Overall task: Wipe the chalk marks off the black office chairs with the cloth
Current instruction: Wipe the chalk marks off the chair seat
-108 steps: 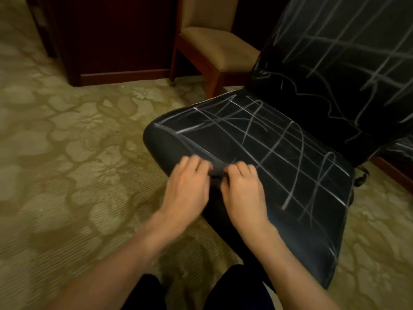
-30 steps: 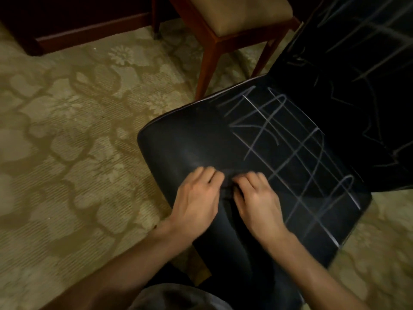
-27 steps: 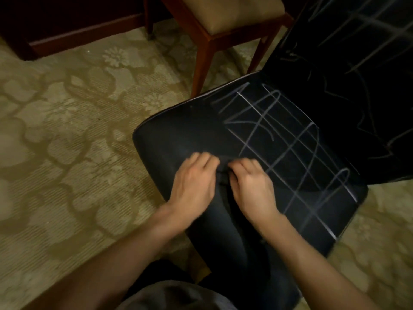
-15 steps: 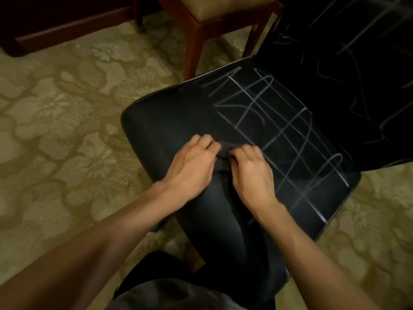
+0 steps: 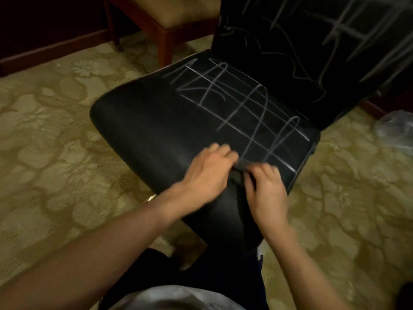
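— Head view, left to right: our left hand [image 5: 207,173] lies at lower centre, fingers [image 5: 220,151] nearly flat on the dark cloth [image 5: 240,170].

— Our right hand [image 5: 266,191], curled fingers [image 5: 263,173], pins it to the black office chair [image 5: 156,121]; chalk marks [image 5: 245,104] fill upper right.

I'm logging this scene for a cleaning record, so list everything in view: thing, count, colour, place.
office chair: one, black, centre; seat's left part wiped, backrest at upper right.
chalk marks: many lines, white, on the seat's right part and across the backrest.
cloth: one, dark grey, pressed on the seat between both hands.
wooden chair: one, red-brown frame with tan cushion, top centre.
carpet: one, olive-beige floral pattern, all around.
plastic bag: one, clear, on the carpet at far right.
left hand: on the cloth, blurred.
right hand: on the cloth, blurred.
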Demonstrator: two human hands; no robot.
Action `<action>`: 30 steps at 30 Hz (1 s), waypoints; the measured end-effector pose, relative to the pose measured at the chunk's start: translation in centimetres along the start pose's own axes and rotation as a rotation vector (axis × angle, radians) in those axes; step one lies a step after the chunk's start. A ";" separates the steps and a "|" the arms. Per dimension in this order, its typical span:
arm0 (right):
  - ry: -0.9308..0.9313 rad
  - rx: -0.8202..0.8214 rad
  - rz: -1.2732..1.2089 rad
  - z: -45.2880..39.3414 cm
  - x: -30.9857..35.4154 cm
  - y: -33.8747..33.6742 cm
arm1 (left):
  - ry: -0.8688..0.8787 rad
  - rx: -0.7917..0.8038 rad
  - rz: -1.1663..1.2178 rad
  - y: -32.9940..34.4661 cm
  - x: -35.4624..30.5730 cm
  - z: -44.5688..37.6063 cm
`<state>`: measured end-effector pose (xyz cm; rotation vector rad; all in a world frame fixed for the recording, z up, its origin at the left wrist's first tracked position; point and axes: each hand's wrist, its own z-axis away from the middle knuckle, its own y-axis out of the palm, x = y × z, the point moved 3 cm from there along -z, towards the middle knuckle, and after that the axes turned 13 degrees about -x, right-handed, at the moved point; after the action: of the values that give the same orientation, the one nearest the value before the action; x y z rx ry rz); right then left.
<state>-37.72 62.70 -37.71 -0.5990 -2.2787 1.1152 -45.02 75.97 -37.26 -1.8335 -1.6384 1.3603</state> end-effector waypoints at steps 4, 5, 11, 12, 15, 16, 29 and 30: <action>0.165 -0.006 0.020 0.3 -1.5 0.0 | -0.061 0.060 -0.007 2.0 -1.6 -1.4; 0.162 -0.020 0.012 1.9 -1.8 -0.8 | -0.026 0.065 0.003 2.1 -2.4 -0.3; 0.102 -0.154 -0.073 8.5 -1.8 -2.1 | -0.012 -0.105 -0.035 1.7 -5.7 6.8; 0.108 -0.171 -0.046 8.4 -1.3 -2.0 | -0.060 -0.127 -0.066 1.8 -5.9 6.9; 0.118 -0.184 -0.026 8.4 -0.8 -2.4 | -0.141 -0.134 -0.123 1.9 -6.5 7.0; 0.116 -0.179 -0.050 8.8 -1.0 -2.8 | -0.145 -0.123 -0.124 1.7 -6.8 7.3; 0.317 -0.073 0.013 1.7 -8.7 -1.3 | -0.149 -0.062 -0.147 7.0 -9.1 -1.1; 0.311 -0.087 0.019 2.1 -8.7 -1.3 | -0.146 -0.067 -0.140 7.0 -9.0 -1.1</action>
<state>-32.65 55.60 -40.00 -0.7724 -2.0627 0.8667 -38.98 66.28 -38.28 -1.6530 -1.8689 1.4236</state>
